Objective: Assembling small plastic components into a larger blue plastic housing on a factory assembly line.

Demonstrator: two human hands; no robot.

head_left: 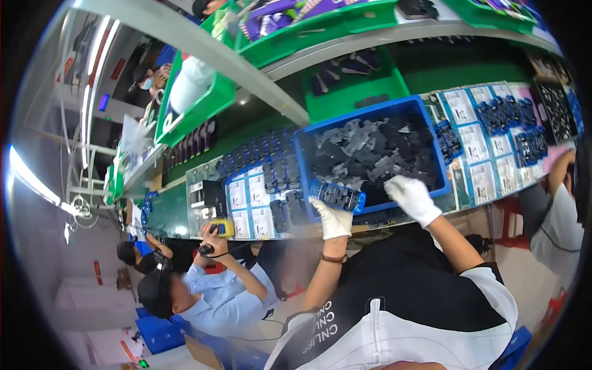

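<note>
My left hand (333, 221), in a white glove, grips a blue-and-black toy car chassis (337, 196) near the front rim of a blue bin (300, 161). The chassis lies lengthwise across my fingers, its dark side up. Flat black plastic pieces (370, 148) fill the bin in a loose heap. Over the bin's front right part is my right hand (412, 198), also gloved, with its fingers drawn together. Whatever those fingertips may hold is too small to make out.
Rows of similar chassis (256, 151) stand left of the bin, and more chassis (507, 115) lie on printed sheets (472, 143) at right. Green trays (320, 40) sit on a shelf above. A co-worker in light blue (225, 293) holds a yellow device (223, 227) at left; another person (552, 213) sits at right.
</note>
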